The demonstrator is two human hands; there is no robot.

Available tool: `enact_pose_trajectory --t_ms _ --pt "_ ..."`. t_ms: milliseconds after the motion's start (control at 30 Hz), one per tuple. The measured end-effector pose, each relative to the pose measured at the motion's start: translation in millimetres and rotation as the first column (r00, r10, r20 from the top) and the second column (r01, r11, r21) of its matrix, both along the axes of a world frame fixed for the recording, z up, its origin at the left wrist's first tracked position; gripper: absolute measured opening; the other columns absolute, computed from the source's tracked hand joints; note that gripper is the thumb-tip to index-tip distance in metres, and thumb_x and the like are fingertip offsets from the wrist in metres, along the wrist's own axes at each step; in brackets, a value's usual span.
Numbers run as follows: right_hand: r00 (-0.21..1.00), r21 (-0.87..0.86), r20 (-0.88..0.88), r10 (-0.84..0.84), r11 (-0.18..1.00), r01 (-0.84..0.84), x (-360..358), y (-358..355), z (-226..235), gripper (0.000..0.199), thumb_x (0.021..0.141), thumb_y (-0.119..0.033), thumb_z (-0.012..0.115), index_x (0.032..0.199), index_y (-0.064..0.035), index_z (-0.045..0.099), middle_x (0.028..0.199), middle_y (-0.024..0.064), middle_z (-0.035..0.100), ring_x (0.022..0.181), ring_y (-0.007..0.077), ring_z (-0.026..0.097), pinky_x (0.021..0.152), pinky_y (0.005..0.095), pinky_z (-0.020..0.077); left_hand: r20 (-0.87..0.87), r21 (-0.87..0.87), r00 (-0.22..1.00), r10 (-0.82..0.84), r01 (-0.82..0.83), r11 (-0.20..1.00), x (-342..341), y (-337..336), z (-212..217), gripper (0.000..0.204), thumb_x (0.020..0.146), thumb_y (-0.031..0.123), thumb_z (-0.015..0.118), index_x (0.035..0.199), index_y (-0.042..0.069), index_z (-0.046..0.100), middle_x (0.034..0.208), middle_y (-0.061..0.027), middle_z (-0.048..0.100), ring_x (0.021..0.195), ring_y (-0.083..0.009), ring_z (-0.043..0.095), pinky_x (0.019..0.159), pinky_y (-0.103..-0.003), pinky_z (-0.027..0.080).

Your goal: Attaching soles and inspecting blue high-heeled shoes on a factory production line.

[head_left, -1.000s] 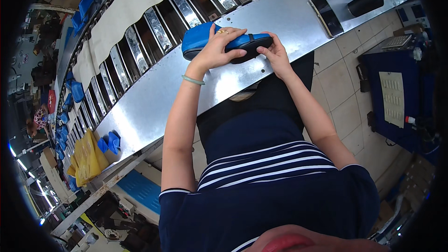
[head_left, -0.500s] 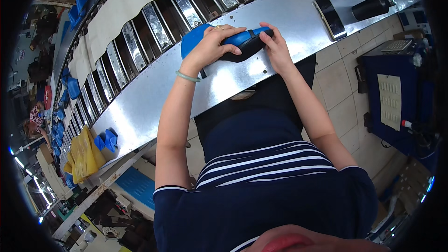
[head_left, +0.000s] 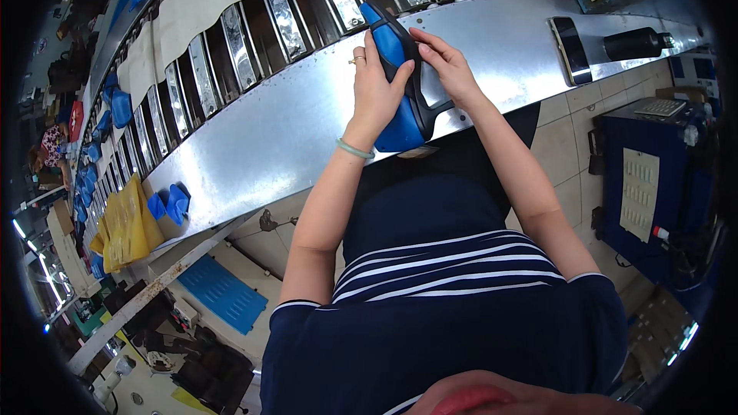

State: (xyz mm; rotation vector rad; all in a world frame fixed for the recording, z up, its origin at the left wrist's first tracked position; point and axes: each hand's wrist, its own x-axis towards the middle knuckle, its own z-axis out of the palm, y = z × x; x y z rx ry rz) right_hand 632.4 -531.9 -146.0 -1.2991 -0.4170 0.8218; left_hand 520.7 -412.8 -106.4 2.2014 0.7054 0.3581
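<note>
A blue shoe last point(head_left: 390, 46) with what looks like a black shoe upper point(head_left: 419, 100) around it is held over the metal table edge point(head_left: 269, 161). Its narrow end points away toward the rollers, and its broad blue end is nearest my body. My left hand point(head_left: 378, 96) wraps the blue side, thumb lying across toward the black part. With bent fingers and thumb, my right hand point(head_left: 446, 69) pinches the black edge on the right side. A black strap-like piece sticks out below my right hand. The tips of some fingers are hidden behind the last.
A roller conveyor point(head_left: 284, 19) with a cream sheet point(head_left: 207, 0) runs along the far side. On the metal lie a phone point(head_left: 570, 50), a black bottle point(head_left: 634, 44), small blue pieces point(head_left: 177, 204) and yellow plastic point(head_left: 127, 223). A blue machine point(head_left: 653, 177) stands at right.
The last has turned from lying sideways to pointing away from me, its narrow end swinging from right to far. Both hands stayed on it, and my left hand shifted right.
</note>
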Motion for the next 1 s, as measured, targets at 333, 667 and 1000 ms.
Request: enact_pose_trajectory --t_ms 333,667,1000 --pt "0.984 -0.065 0.169 0.052 0.997 -0.041 -4 -6 11 0.037 0.099 -0.016 0.057 0.135 -0.0083 0.057 0.129 0.0076 0.056 0.112 0.0157 0.055 0.096 0.0282 0.0439 0.046 -0.029 0.998 0.03 -0.029 0.999 6 4 -3 0.09 0.079 0.029 0.08 0.144 -0.01 0.032 0.122 -0.0247 0.053 0.113 -0.0345 0.055 0.095 -0.039 0.047" --pt "0.97 -0.081 0.231 0.077 0.995 -0.06 3 -11 13 0.039 0.1 -0.017 0.055 0.137 -0.0094 0.055 0.13 0.0053 0.057 0.118 0.0156 0.053 0.101 0.0292 0.0429 0.209 0.03 0.978 -0.018 0.012 0.999 30 23 -14 0.092 0.073 0.019 0.083 0.15 0.007 0.034 0.141 -0.0243 0.039 0.118 -0.0292 0.055 0.091 -0.035 0.05" --pt "0.87 -0.206 0.468 0.155 0.976 -0.063 -8 -23 16 0.094 0.068 -0.039 0.087 0.147 -0.0149 0.041 0.146 0.0114 0.046 0.135 0.0302 0.044 0.111 0.0423 0.0375 0.211 -0.108 0.973 0.094 -0.072 0.992 41 6 -10 0.078 0.071 0.008 0.078 0.143 0.008 0.046 0.1 -0.0138 0.068 0.085 -0.0191 0.067 0.079 -0.032 0.054"
